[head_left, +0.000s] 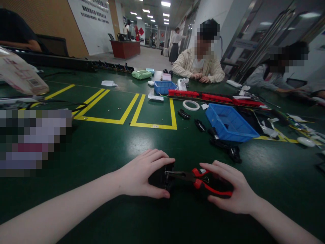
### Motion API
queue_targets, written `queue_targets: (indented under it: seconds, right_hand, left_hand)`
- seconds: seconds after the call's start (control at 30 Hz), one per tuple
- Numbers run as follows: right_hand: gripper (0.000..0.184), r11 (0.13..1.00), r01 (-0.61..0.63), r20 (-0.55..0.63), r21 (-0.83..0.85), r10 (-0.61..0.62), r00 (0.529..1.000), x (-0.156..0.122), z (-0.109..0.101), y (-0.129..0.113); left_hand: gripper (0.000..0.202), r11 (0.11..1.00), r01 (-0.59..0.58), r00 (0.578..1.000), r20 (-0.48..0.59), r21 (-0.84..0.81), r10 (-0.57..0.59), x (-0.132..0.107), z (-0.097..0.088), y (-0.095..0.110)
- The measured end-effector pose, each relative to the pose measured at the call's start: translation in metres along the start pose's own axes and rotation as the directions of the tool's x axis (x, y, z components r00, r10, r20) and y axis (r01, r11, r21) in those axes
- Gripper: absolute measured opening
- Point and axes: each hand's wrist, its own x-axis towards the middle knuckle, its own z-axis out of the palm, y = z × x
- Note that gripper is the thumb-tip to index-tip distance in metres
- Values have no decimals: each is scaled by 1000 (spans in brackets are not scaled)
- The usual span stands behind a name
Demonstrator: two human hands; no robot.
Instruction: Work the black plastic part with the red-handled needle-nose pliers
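Note:
My left hand (146, 174) is closed round a black plastic part (161, 177) low over the green table, its thumb and fingers on either side. Part of that piece is hidden under my palm and fingers. Long-nose pliers (200, 182) with red and black handles lie in my right hand (230, 186), the fingers wrapped round the grips. The pliers point left, and their narrow tips touch the near side of the black part, at a small shiny metal bit (167, 173). Whether the jaws grip that bit, I cannot tell.
Ahead to the right stands a blue bin (228, 123), with several black parts (224, 145) beside it. Behind lie a white tape roll (191, 105), a long red strip (215, 97) and a smaller blue bin (164, 88). A person (196, 64) sits across the table (109, 145).

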Motion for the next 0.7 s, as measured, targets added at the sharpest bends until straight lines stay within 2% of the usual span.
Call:
queue_targets:
  seconds: [0.27, 0.5, 0.7]
  right_hand:
    - [61, 1000, -19, 36, -19, 19, 999, 2, -1, 0]
    - [57, 999, -40, 50, 36, 38, 998, 0, 1, -1]
    - [55, 993, -59, 66, 100, 52, 996, 2, -1, -2]
  left_hand:
    - [75, 1000, -20, 1000, -13, 2, 20, 0, 1, -2]
    - [75, 999, -36, 998, -57, 5, 36, 1, 5, -3]
    - [75, 995, -96, 992, -83, 10, 96, -1, 5, -5]
